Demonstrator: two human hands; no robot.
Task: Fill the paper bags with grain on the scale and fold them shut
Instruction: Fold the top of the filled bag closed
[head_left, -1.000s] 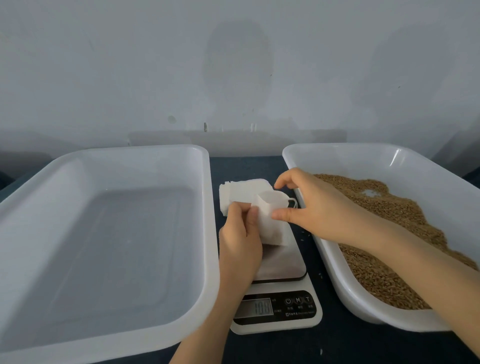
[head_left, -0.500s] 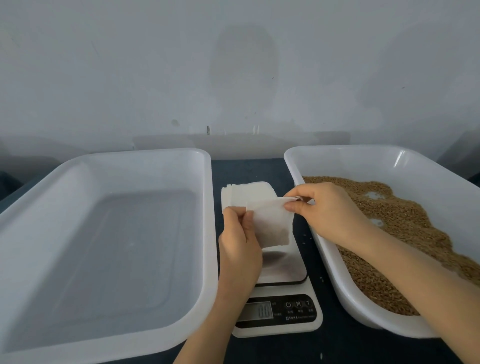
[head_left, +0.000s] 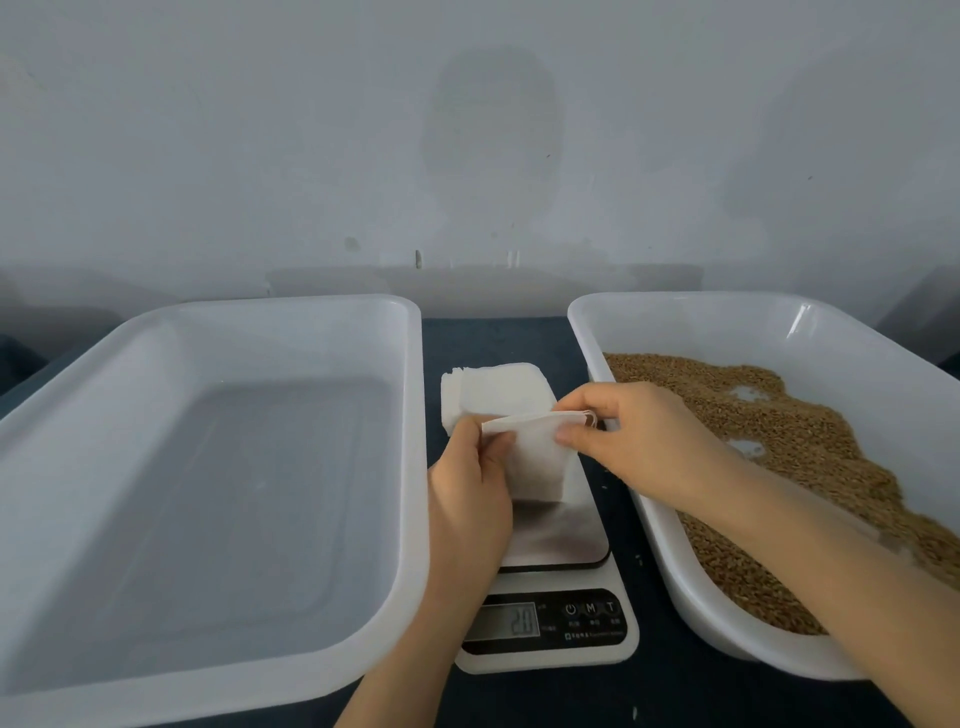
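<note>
A small white paper bag (head_left: 535, 462) stands on the steel platform of the digital scale (head_left: 561, 535). My left hand (head_left: 470, 499) pinches the bag's left top corner. My right hand (head_left: 639, 441) pinches its right top corner, where the string loops show. The bag's mouth is pulled flat between both hands. Behind it lies a stack of white paper bags (head_left: 493, 392) on the dark table. The scale's display shows digits I cannot read for sure.
A white plastic tub (head_left: 415, 415) with nothing in it stands on the left. A second white tub (head_left: 597, 343) on the right holds brown grain (head_left: 810, 436). A few loose grains lie on the dark table (head_left: 483, 338) by the scale.
The bag's mouth, held open and round a second ago, is now stretched flat. My right hand moved from inside the opening to the right corner. The scale's reading has changed.
</note>
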